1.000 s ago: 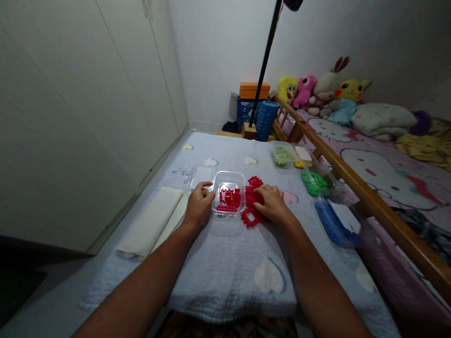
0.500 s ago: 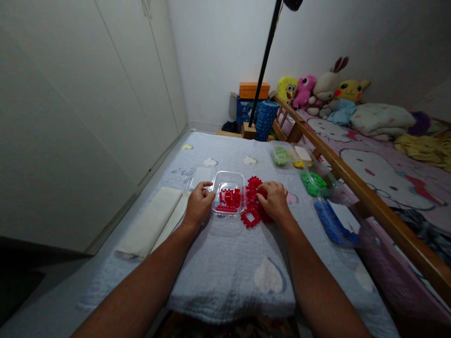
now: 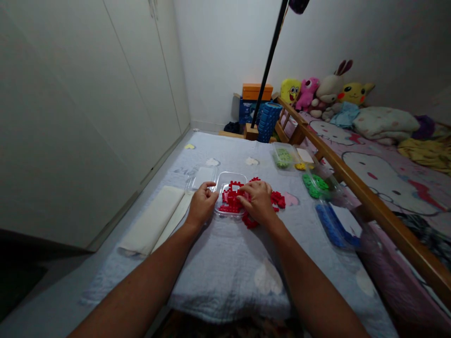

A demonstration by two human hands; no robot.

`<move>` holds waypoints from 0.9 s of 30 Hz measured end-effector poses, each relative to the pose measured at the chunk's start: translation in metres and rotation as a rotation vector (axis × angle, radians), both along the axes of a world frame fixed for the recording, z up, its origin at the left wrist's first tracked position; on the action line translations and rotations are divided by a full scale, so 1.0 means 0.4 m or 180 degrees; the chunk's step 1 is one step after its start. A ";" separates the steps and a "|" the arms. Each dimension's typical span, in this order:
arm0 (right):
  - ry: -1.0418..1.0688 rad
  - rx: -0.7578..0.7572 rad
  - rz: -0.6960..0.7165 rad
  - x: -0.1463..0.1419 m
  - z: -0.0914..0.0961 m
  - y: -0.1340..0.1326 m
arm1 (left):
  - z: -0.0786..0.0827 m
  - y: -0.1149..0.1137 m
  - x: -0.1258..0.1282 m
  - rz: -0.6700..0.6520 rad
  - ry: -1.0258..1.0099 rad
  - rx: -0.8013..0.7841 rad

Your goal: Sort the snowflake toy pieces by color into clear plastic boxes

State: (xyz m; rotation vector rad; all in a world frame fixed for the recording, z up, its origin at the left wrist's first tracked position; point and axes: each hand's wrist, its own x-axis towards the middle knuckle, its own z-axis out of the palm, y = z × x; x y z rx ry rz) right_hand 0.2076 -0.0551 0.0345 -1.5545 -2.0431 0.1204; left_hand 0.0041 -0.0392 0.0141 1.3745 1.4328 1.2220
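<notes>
A clear plastic container [image 3: 221,175] rests on the cloth in front of me, with red interlocking building pieces [image 3: 229,203] inside. My left hand [image 3: 201,205] grips its left rim between thumb and fingers. Over the right rim, my right hand [image 3: 258,199] is closed on red building pieces, partly hidden beneath the fingers. More loose red pieces [image 3: 278,199] lie on the cloth to the right of that hand, and some show just below it. Behind my left hand is a clear lid [image 3: 205,174], lying flat.
Along the right side stand clear containers of light green pieces [image 3: 282,158], yellow pieces [image 3: 302,166], green pieces [image 3: 315,186] and blue pieces [image 3: 331,225]. A folded cream cloth [image 3: 153,220] lies at left. A wooden bed rail [image 3: 338,164] borders the right; a black pole [image 3: 269,65] rises behind.
My right hand has moved left from the loose pile to the container's right rim, bringing red pieces with it. More red pieces show in the container. My left hand keeps its grip.
</notes>
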 end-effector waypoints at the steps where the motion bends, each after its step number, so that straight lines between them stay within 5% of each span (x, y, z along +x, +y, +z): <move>1: -0.0068 -0.0051 0.0017 -0.004 0.000 0.003 | 0.001 0.000 0.001 0.0005 0.0009 0.0007; 13: 0.0094 -0.0111 0.0103 0.011 0.002 0.011 | 0.003 -0.002 0.002 -0.0015 -0.0004 0.0011; 18: 0.0256 0.0050 -0.0697 0.121 0.007 0.030 | 0.006 -0.002 0.001 -0.0026 0.0044 0.0003; 22: -0.0076 -0.0271 -0.1437 0.218 -0.010 0.036 | 0.008 -0.004 0.001 -0.0002 0.0009 -0.0032; 27: -0.0403 -0.0596 -0.1485 0.253 -0.035 0.032 | 0.005 -0.005 0.001 0.0001 -0.0062 -0.0061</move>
